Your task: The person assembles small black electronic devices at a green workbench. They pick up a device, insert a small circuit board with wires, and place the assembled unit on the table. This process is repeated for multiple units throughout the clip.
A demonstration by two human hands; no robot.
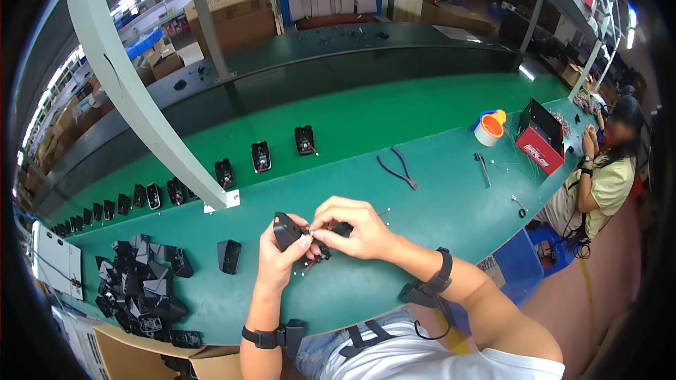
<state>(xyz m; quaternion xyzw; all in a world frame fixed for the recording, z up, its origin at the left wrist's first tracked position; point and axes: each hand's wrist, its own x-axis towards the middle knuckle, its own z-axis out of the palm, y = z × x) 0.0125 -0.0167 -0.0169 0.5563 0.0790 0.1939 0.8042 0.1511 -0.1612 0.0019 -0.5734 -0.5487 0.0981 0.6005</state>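
My left hand (276, 259) is wrapped round a black plastic housing (285, 231), held upright just above the green table. Against the housing's right side, the fingertips of my right hand (362, 231) are pinched together; whatever small piece they grip is too small to name. Under my hands lie small dark parts with red wires (317, 259), partly covered by the fingers. A single black housing (229, 257) rests on the table to the left of my left hand. Farther left is a heap of similar black housings (144, 285).
Housings with parts inside (260, 157) line the bright green strip beyond a grey post (141, 91). Blue-handled pliers (403, 169), a metal tool (483, 169), an orange-and-white round container (490, 128) and a red box (541, 142) lie rightward. A co-worker (605, 176) sits at far right.
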